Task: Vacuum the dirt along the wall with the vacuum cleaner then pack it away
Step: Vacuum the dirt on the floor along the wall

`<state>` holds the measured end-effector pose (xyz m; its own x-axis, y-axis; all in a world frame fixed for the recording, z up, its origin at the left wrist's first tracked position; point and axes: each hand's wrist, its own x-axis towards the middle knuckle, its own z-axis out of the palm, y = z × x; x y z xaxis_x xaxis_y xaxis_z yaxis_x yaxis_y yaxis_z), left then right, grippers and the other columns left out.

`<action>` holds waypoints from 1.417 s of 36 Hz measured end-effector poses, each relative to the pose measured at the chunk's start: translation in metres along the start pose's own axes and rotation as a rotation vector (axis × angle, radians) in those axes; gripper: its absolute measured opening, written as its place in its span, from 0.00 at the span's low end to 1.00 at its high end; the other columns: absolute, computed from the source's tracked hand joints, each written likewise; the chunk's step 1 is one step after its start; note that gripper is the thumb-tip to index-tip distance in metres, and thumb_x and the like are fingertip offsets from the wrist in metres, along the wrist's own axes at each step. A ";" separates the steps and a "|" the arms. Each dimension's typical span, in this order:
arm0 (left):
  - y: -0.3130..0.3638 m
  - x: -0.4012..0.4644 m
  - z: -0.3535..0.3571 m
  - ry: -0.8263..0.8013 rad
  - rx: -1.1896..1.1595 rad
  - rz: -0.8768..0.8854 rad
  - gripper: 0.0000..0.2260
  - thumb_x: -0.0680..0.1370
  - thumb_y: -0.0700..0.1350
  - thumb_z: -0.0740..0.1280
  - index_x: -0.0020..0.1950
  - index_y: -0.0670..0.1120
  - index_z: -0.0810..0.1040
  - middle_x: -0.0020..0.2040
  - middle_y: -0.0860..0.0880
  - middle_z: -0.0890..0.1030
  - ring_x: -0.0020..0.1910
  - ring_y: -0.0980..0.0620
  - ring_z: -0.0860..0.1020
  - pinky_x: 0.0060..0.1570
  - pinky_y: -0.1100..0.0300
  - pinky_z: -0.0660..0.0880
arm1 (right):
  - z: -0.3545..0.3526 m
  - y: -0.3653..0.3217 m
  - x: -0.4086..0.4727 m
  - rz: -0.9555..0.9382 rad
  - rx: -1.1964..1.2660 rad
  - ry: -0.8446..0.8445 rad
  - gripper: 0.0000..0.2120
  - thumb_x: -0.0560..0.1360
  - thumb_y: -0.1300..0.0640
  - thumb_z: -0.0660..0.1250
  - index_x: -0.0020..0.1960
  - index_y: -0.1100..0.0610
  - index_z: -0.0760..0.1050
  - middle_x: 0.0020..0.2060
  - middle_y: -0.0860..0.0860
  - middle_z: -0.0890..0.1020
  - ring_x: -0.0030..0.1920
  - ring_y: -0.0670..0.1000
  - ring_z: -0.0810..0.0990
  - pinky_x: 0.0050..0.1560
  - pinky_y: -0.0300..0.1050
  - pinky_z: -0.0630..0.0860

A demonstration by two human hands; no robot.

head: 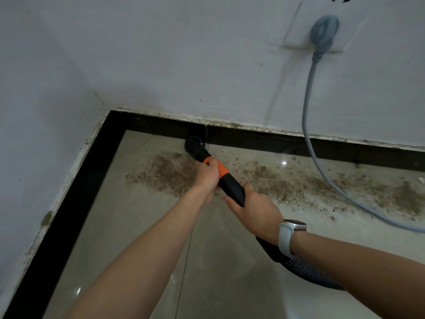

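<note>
From the head view I see both hands on the black wand [231,187]. My left hand [207,174] has its fingers curled round the wand at the orange band [220,168]. My right hand [255,212] grips the wand lower down, near where the ribbed hose [299,267] joins. A white watch [288,238] sits on the right wrist.

The nozzle [194,146] rests at the black skirting [276,143], right where the floor [138,226] meets the wall [184,65]. Brown dirt [287,178] lies in a long strip on the floor beside the skirting, on both sides of the wand.

A grey plug [323,31] sits in the wall socket [296,26]. Its cord [309,107] hangs down and runs across the dirt to the right.
</note>
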<state>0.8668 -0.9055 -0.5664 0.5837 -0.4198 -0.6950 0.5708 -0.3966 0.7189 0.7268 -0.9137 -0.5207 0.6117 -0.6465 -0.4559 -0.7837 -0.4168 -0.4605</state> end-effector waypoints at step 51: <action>0.011 -0.009 -0.136 0.178 -0.073 0.041 0.23 0.83 0.46 0.56 0.75 0.43 0.52 0.49 0.46 0.72 0.45 0.49 0.74 0.42 0.55 0.75 | 0.080 -0.099 0.008 -0.123 0.111 -0.130 0.19 0.78 0.40 0.60 0.53 0.55 0.66 0.33 0.49 0.73 0.30 0.51 0.73 0.31 0.44 0.71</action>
<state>0.9463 -0.7950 -0.5533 0.6962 -0.2807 -0.6607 0.5814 -0.3192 0.7484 0.8174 -0.8268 -0.5394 0.7166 -0.5044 -0.4818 -0.6898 -0.4103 -0.5965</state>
